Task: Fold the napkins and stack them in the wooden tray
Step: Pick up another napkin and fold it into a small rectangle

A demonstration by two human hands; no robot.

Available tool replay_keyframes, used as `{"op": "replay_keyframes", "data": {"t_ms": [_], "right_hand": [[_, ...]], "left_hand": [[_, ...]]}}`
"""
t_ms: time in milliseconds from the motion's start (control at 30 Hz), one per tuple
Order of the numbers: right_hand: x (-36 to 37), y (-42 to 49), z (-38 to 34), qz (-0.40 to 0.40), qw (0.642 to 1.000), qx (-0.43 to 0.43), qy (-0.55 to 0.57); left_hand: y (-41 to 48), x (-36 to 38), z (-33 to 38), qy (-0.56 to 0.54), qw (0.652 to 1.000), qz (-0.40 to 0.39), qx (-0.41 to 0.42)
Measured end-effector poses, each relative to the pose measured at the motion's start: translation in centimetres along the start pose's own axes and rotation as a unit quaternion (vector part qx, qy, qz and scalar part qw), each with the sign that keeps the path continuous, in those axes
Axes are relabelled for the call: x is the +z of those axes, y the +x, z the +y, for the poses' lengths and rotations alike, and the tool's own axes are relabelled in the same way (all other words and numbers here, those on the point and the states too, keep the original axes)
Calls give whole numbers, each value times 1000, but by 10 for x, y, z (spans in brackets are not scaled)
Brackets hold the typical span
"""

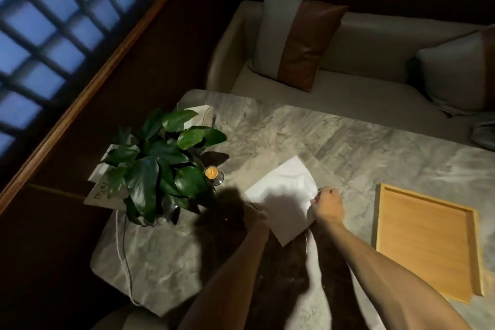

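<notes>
**Q:** Where was the napkin, and what were the hands doing?

**A:** A white napkin lay flat on the marble table, between the two hands. The right hand pinched its right edge, fingers curled over the cloth. The left hand sat at the napkin's left edge in deep shadow; I could not tell whether it gripped or only rested there.

**Q:** And the tray?

**A:** The wooden tray lay well to the right of the right hand, bare of napkins as far as could be seen. So the folding looked barely begun.

**Q:** How would the napkin likely handle?

**A:** It looked thin, light and limp, with soft creases near its far corner. It would probably sag if lifted by one point. Taking it at two corners along one edge, then laying that edge over the opposite one, seemed the surest hold.

**Q:** Anything close by to mind?

**A:** Beyond the left hand stood a leafy potted plant and, just beside it, a small lit candle in a glass. A light cloth swung that way could catch the flame.
</notes>
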State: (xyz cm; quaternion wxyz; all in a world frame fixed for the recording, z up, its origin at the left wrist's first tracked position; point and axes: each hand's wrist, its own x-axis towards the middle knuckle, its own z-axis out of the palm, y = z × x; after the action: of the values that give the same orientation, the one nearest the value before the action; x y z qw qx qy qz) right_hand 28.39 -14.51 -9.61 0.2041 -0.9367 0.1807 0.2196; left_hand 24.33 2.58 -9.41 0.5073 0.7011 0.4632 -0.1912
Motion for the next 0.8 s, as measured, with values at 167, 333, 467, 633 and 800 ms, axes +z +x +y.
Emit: {"op": "replay_keyframes", "data": {"t_ms": [167,333,467,633,800], "right_hand": [[-21,-10,-8,81,991,-106,-27],[-103,-39,-13,-10,937,-347,39],[-190,-68,-1,-84,913,-399,-17],[-307,-110,45,10,892,-436,117],[-355,-138,143,-41,865,-233,442]], "left_hand": [[-13,-1,10,37,999,21,0],[-42,-22,37,26,977,-62,202],[-78,-26,65,-76,918,-321,221],[-172,3,104,-79,899,-295,314],[-276,43,133,-63,859,-295,413]]}}
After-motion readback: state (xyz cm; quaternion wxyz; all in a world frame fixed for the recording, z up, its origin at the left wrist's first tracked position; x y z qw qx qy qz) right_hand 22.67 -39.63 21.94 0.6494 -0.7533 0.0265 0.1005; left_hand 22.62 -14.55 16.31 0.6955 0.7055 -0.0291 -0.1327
